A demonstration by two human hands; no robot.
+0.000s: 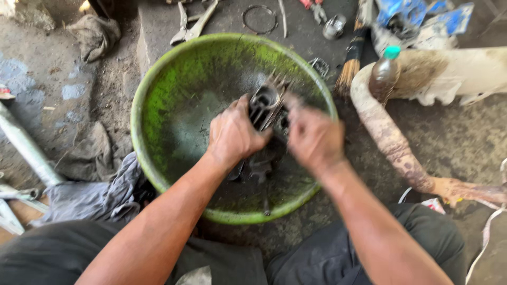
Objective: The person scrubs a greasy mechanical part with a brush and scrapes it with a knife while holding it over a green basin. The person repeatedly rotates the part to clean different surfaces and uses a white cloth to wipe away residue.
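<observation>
A wide green basin point(158, 105) with a dark, oily inside sits on the ground in front of me. Over its middle, my left hand point(232, 134) grips a dark finned metal engine part point(265, 103) from the left. My right hand point(313, 138) is closed against the same part from the right; motion blur hides whether it holds a tool. More dark metal pieces point(259, 169) lie in the basin under my hands.
Pliers point(191, 24), a wire ring point(259, 19), a small metal cup point(334, 26) and a brush point(351, 60) lie behind the basin. A brown bottle with a green cap point(383, 74) and a rusty exhaust pipe point(391, 142) are at the right. Grey rags point(92, 192) lie at the left.
</observation>
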